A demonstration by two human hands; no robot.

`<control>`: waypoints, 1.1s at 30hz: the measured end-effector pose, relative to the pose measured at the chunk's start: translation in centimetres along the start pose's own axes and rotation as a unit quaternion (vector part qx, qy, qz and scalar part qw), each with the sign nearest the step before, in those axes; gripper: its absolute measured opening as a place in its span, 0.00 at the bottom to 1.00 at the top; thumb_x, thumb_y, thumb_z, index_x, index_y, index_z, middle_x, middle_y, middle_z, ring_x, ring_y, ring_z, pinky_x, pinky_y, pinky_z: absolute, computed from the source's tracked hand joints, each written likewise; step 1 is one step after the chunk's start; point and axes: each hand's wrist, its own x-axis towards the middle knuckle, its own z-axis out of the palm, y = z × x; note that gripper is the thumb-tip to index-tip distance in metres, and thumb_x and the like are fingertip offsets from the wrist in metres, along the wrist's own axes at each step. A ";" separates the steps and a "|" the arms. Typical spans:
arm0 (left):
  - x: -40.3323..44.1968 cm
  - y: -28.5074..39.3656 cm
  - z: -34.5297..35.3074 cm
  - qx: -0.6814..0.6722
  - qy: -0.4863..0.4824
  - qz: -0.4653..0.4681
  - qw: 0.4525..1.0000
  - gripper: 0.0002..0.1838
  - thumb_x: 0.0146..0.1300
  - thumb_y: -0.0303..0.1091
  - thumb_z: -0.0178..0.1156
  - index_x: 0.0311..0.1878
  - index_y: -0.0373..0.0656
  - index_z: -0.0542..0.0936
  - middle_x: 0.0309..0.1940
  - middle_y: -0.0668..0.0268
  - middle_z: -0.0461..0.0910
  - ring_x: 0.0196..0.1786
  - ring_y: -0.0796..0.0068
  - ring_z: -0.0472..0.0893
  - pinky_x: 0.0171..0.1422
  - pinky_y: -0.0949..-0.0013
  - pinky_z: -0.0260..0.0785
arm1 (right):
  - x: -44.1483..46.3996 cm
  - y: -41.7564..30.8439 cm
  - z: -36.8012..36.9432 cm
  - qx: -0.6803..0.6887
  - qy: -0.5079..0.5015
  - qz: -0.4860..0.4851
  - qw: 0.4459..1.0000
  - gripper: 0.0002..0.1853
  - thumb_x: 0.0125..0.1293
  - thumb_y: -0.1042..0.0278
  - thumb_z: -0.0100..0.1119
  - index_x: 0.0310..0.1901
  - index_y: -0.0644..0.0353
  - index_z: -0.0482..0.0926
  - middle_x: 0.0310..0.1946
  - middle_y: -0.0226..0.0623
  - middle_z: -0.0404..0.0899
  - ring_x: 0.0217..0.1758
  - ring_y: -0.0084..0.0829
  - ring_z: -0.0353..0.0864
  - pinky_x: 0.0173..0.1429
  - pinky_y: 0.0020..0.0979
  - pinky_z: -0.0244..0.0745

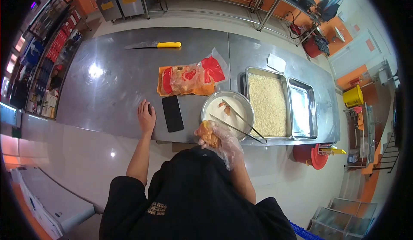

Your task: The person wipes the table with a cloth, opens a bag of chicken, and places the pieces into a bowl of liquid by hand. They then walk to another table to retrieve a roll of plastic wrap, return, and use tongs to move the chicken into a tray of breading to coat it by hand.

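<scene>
The person's hands are well apart: the gloved right hand (229, 143) is closed around a piece of raw-looking meat (209, 134), while the bare left hand (147, 118) lies palm down on the table (112, 107), just beside the phone (173, 113), holding nothing that I can see. The meat sits up in the right hand's fingers, at the near side of the bowl (203, 107); from here I can't tell whether glove and rim touch. In the bowl is a pale liquid (235, 103) with a few bits (227, 110) showing in it, and the tongs (246, 122) lean across, tips inside and joined end over the rim nearest the tray of crumbs (266, 104). I take the step in hand to be handling the meat at the bowl, with dipping not yet done for this piece. If the liquid comes next, the move seems to call for a short shift forward over the bowl, clear of the tongs, then a loosened grip low down so nothing splashes.
</scene>
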 end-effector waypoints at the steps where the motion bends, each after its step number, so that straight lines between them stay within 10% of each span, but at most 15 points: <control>1: 0.3 0.2 -0.2 0.000 0.000 -0.004 1.000 0.14 0.57 0.32 0.55 0.47 0.39 0.73 0.55 0.59 0.71 0.62 0.59 0.66 0.68 0.58 0.53 | 0.2 0.4 -0.3 0.016 -0.002 -0.004 1.000 0.15 0.62 0.67 0.54 0.48 0.64 0.67 0.39 0.45 0.74 0.36 0.39 0.78 0.38 0.32 0.77; 12: 0.1 -0.1 0.0 0.005 0.004 0.001 1.000 0.14 0.58 0.33 0.54 0.47 0.40 0.73 0.56 0.61 0.70 0.62 0.60 0.65 0.66 0.56 0.54 | 1.4 0.9 -1.8 -0.143 0.074 -0.078 0.984 0.18 0.51 0.76 0.65 0.45 0.66 0.72 0.35 0.38 0.77 0.35 0.27 0.78 0.41 0.24 0.75; 24: 0.1 -0.1 -0.1 0.001 0.007 -0.007 1.000 0.13 0.58 0.32 0.55 0.46 0.39 0.74 0.56 0.60 0.70 0.62 0.60 0.66 0.67 0.58 0.54 | 1.5 -1.8 -3.6 -0.092 0.096 -0.105 0.986 0.23 0.63 0.59 0.56 0.52 0.69 0.68 0.43 0.40 0.76 0.45 0.30 0.77 0.48 0.28 0.75; 33: 0.2 -0.2 0.0 0.001 0.014 -0.006 1.000 0.13 0.57 0.32 0.56 0.45 0.40 0.74 0.55 0.60 0.71 0.61 0.60 0.66 0.66 0.57 0.55 | 2.3 -3.0 -4.7 -0.345 0.165 -0.108 0.917 0.14 0.56 0.64 0.64 0.39 0.66 0.79 0.31 0.33 0.80 0.30 0.20 0.79 0.32 0.20 0.73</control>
